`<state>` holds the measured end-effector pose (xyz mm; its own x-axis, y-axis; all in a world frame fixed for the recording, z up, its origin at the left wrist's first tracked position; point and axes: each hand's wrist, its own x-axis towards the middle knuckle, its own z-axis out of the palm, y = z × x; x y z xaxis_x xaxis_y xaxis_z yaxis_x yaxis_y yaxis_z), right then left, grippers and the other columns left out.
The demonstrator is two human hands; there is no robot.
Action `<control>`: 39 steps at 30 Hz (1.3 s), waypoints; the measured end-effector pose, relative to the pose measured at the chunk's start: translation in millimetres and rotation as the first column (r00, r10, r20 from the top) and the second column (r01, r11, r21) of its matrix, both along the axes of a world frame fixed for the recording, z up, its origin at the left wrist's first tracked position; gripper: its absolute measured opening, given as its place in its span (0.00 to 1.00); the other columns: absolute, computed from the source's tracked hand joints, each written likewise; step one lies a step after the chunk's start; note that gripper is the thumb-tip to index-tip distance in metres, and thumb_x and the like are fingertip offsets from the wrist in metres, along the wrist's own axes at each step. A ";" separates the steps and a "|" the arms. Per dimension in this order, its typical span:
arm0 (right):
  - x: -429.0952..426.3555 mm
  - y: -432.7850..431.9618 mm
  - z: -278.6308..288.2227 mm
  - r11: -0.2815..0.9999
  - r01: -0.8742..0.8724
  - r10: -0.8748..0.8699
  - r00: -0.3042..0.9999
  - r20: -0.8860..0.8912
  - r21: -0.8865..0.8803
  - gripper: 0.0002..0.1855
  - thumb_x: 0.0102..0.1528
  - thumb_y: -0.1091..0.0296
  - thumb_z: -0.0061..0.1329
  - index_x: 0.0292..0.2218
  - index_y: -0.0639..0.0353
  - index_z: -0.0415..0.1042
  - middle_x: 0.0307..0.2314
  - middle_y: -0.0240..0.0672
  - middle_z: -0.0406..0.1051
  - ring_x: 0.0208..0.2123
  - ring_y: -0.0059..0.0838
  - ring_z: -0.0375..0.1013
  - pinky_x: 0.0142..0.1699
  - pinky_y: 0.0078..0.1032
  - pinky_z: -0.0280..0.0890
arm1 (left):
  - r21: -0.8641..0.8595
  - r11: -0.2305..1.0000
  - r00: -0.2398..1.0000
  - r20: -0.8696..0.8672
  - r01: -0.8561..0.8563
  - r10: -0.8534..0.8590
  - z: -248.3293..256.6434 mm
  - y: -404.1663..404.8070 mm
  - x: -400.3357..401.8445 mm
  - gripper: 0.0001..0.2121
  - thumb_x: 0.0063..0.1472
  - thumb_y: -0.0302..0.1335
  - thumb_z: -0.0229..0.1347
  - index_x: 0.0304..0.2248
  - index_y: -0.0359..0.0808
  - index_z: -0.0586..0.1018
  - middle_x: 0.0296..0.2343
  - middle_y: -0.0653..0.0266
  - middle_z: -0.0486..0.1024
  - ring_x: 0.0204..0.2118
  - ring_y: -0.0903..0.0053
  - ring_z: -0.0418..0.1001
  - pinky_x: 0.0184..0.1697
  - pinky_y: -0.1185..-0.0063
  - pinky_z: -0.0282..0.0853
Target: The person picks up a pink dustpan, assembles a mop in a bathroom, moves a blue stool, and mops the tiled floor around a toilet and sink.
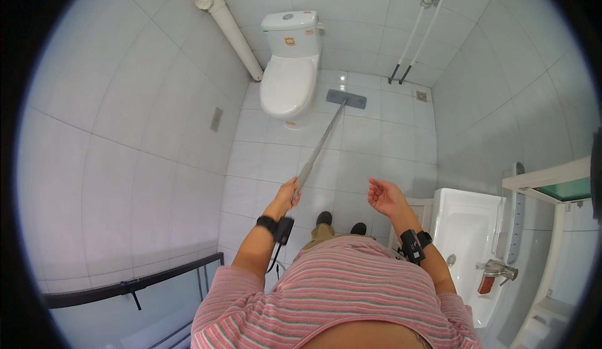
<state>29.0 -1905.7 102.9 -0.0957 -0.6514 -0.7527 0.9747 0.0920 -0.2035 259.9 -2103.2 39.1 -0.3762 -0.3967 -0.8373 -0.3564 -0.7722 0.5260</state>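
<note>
My left hand (288, 196) grips the grey handle (322, 140) of a flat mop near its upper end. The handle slants away from me to the mop's grey rectangular head (346, 99), which lies on the white floor tiles just right of the toilet (289, 81). The toilet's lid is down. My right hand (384, 196) is raised in front of my body, fingers loosely curled and apart, with nothing in it. It is well clear of the mop handle. Both wrists wear black strapped devices.
At the right stands a white washbasin (444, 227) with a metal faucet (498, 270). An open cabinet door (545, 175) juts out above it. Two pipes (414, 43) run down the far wall near a floor drain (421, 96). A black-framed glass panel (136, 285) is at lower left.
</note>
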 end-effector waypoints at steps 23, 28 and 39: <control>6.9 -31.4 -8.2 0.997 -0.067 0.065 0.996 0.064 0.029 0.08 0.46 0.71 0.37 0.29 0.63 0.64 0.17 0.32 0.63 0.19 0.22 0.62 0.25 0.19 0.61 | 0.161 0.986 0.998 -0.040 -0.034 0.041 31.2 19.0 29.7 0.21 0.53 0.31 0.39 0.47 0.54 0.51 0.17 0.67 0.60 0.10 0.86 0.53 0.09 0.91 0.48; -1.1 -13.7 -14.4 0.999 0.015 -0.017 0.999 0.044 0.050 0.08 0.46 0.71 0.36 0.30 0.63 0.64 0.17 0.33 0.64 0.19 0.23 0.63 0.25 0.20 0.61 | 0.141 0.989 0.998 -0.037 -0.038 0.044 1.3 -39.2 -39.3 0.21 0.52 0.32 0.41 0.46 0.53 0.52 0.17 0.67 0.61 0.11 0.85 0.55 0.10 0.91 0.50; 0.3 0.2 -24.5 0.998 0.060 -0.062 0.994 0.086 0.030 0.08 0.46 0.71 0.36 0.29 0.63 0.64 0.17 0.33 0.65 0.19 0.24 0.63 0.26 0.20 0.61 | 0.264 0.963 0.981 -0.165 -0.057 0.103 -12.3 -50.2 -89.4 0.14 0.52 0.34 0.43 0.41 0.47 0.60 0.26 0.66 0.61 0.18 0.83 0.61 0.13 0.90 0.57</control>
<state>29.3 -1905.6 78.4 -0.0678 -0.6257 -0.7771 0.9926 0.0361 -0.1158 170.5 -2153.4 26.9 -0.5021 -0.2116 -0.8386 -0.2083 -0.9115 0.3546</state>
